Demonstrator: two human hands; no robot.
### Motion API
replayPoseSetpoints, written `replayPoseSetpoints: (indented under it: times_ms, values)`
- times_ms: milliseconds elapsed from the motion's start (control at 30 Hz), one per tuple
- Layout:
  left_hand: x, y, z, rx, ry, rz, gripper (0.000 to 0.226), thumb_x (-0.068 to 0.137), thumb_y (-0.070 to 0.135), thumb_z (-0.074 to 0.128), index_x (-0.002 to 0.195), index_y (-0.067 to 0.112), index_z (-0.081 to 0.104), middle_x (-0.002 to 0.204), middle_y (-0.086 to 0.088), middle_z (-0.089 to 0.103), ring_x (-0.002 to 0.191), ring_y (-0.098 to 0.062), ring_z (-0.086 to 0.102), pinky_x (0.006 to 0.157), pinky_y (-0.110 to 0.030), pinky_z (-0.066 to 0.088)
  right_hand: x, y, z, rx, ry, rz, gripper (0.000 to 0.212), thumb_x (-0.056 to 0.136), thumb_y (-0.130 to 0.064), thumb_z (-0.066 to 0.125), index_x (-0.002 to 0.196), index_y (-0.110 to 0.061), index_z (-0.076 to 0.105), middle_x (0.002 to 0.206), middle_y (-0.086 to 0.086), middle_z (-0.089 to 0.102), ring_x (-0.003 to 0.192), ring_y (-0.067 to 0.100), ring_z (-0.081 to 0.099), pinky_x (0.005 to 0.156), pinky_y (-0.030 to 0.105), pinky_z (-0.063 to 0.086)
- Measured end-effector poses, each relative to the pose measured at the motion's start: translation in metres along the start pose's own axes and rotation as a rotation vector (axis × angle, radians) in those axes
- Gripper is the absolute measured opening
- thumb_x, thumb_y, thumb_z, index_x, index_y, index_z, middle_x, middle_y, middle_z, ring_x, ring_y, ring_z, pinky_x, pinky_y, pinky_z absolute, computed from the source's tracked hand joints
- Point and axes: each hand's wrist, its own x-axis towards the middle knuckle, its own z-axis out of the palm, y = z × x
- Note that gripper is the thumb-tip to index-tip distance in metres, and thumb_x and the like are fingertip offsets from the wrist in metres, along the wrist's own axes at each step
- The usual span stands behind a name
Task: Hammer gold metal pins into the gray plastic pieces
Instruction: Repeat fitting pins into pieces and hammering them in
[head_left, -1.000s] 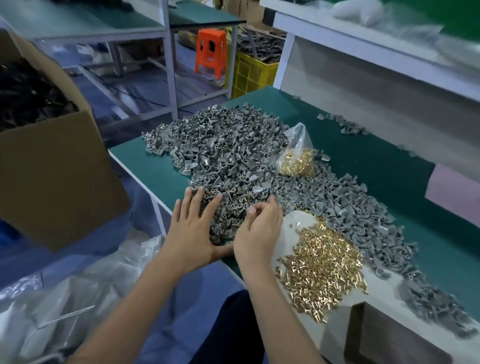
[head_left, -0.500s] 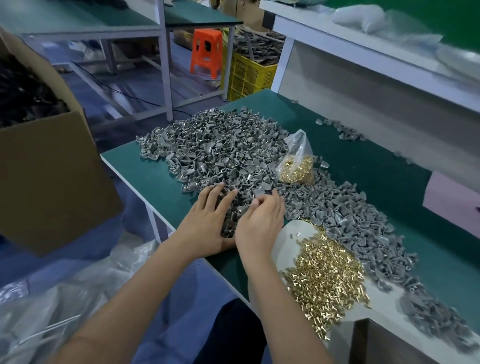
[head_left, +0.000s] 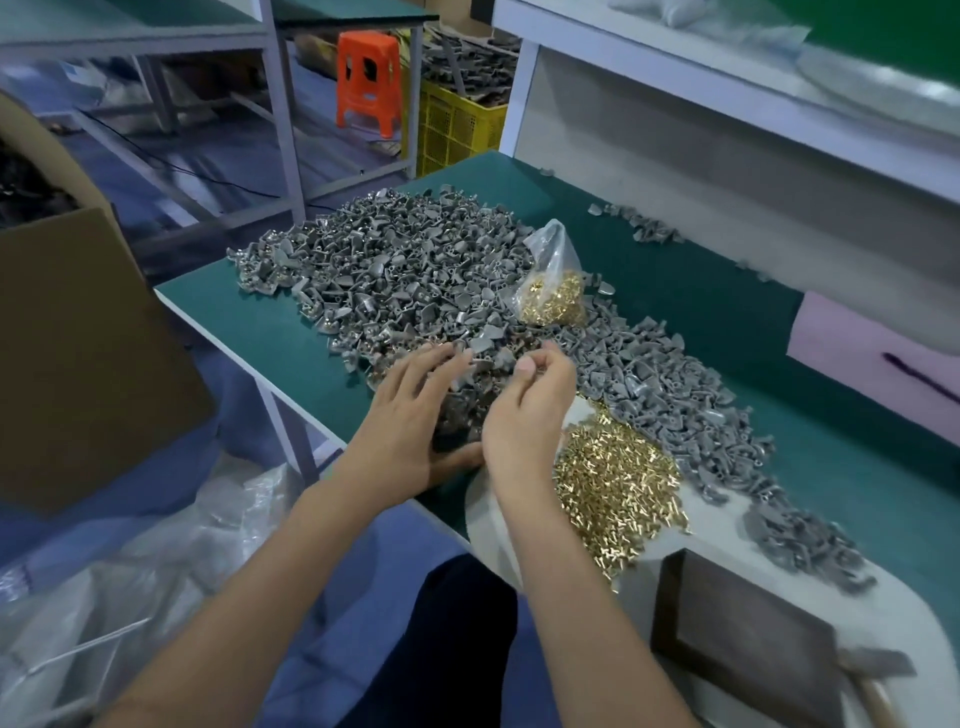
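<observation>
Left hand (head_left: 410, 415) flat, fingers straight on gray pieces (head_left: 405, 270); right hand (head_left: 530, 410) curled, pinching something small, beside gold pins (head_left: 618, 483).

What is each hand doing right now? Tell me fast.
Left hand: open, fingers spread on the gray plastic pieces.
Right hand: fingers curled, pinching something small; what it is cannot be told.

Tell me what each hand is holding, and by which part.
Left hand rests flat on the gray pieces, gripping nothing. Right hand fingertips curl together; contents cannot be told.
</observation>
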Motion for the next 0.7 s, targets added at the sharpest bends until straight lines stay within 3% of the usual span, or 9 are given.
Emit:
replayPoseSetpoints:
  times_ms: [100,200,333,467,533,600,700]
  values:
    - [-0.006,0.029,0.012,-0.035,0.065,0.088,0.047,0.099,0.039,0.053,0.138,0.014,0.057,0.140,-0.002,0.055,0.137,-0.025,0.041,0.115,-0.047,0.034,0.001,0.008,-0.046,0.028,0.043,0.015,0.006,0.108,-0.028,0.040,0.106,-0.028,0.045,0.110,-0.005,0.053,0.097,0.006,0.055,0.083,0.027,0.049]
    - [-0.016,0.053,0.029,-0.063,0.031,0.058,0.024,0.097,0.022,0.062,0.120,0.021,0.070,0.116,0.006,0.066,0.114,-0.020,0.054,0.097,-0.045,0.045,-0.003,0.021,-0.099,-0.023,0.058,-0.017,0.007,0.106,-0.026,0.048,0.101,-0.029,0.052,0.094,-0.007,0.060,0.078,0.001,0.057,0.066,0.016,0.046]
    - [-0.032,0.069,0.049,-0.122,-0.076,-0.041,0.024,0.096,0.025,0.065,0.120,0.027,0.067,0.111,0.009,0.061,0.108,-0.013,0.050,0.095,-0.034,0.043,-0.014,0.042,-0.164,-0.174,-0.075,-0.047,0.012,0.101,-0.022,0.058,0.096,-0.032,0.057,0.088,-0.013,0.063,0.082,-0.005,0.059,0.068,0.010,0.047]
    - [-0.033,0.076,0.054,-0.174,-0.149,-0.091,0.030,0.095,0.025,0.067,0.125,0.024,0.065,0.110,0.009,0.055,0.104,-0.012,0.055,0.092,-0.032,0.047,-0.025,0.063,-0.205,-0.407,-0.199,-0.052,0.016,0.097,-0.022,0.063,0.092,-0.037,0.060,0.086,-0.021,0.064,0.084,-0.005,0.058,0.066,0.020,0.047]
    - [-0.031,0.079,0.053,-0.220,-0.170,-0.100,0.028,0.095,0.023,0.067,0.124,0.023,0.066,0.106,0.013,0.055,0.097,0.000,0.057,0.089,-0.026,0.050,-0.030,0.069,-0.208,-0.392,-0.195,-0.057,0.015,0.097,-0.021,0.065,0.094,-0.035,0.063,0.089,-0.021,0.065,0.085,-0.002,0.059,0.071,0.025,0.050]
    - [-0.029,0.082,0.053,-0.254,-0.183,-0.110,0.028,0.095,0.020,0.067,0.123,0.024,0.067,0.101,0.019,0.053,0.090,0.011,0.055,0.080,-0.010,0.045,-0.034,0.070,-0.207,-0.353,-0.185,-0.090,0.013,0.097,-0.021,0.065,0.096,-0.034,0.064,0.090,-0.021,0.065,0.087,0.000,0.059,0.073,0.020,0.048]
    - [-0.027,0.083,0.052,-0.283,-0.193,-0.120,0.031,0.095,0.018,0.068,0.125,0.024,0.067,0.102,0.015,0.059,0.089,0.007,0.058,0.077,-0.005,0.042,-0.036,0.071,-0.208,-0.315,-0.170,-0.113,0.014,0.096,-0.020,0.065,0.095,-0.034,0.063,0.093,-0.022,0.063,0.088,0.001,0.059,0.073,0.012,0.045]
